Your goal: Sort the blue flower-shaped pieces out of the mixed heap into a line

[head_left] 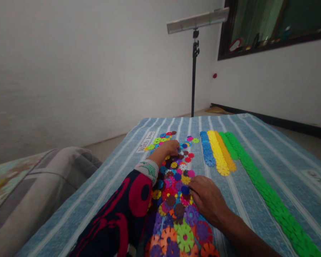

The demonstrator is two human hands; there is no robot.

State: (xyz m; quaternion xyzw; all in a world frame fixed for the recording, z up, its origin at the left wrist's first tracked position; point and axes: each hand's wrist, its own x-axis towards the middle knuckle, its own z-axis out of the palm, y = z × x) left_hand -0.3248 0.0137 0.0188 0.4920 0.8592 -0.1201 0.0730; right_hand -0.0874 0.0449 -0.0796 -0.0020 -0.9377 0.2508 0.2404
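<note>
A long heap of flower-shaped plastic discs (184, 235) in many colours runs up the middle of the cloth. My left hand (172, 147) reaches across the heap's far part with its fingers curled down; whatever they hold is hidden. At the heap's right side is my right hand (207, 196), thumb and fingers drawn together at a dark blue disc (185, 190). Right of the heap, overlapping discs lie in rows by colour: a blue row (208, 151), a yellow row (218, 153), an orange row (226, 153), a short green row (230, 148) and a long green row (273, 200).
A blue striped cloth (246, 157) with printed words covers the surface beneath everything. Beyond its far edge stands a black pole (194, 78) topped by a flat panel (198, 21). Grey fabric (66, 175) lies at the left, and a window (273, 25) is upper right.
</note>
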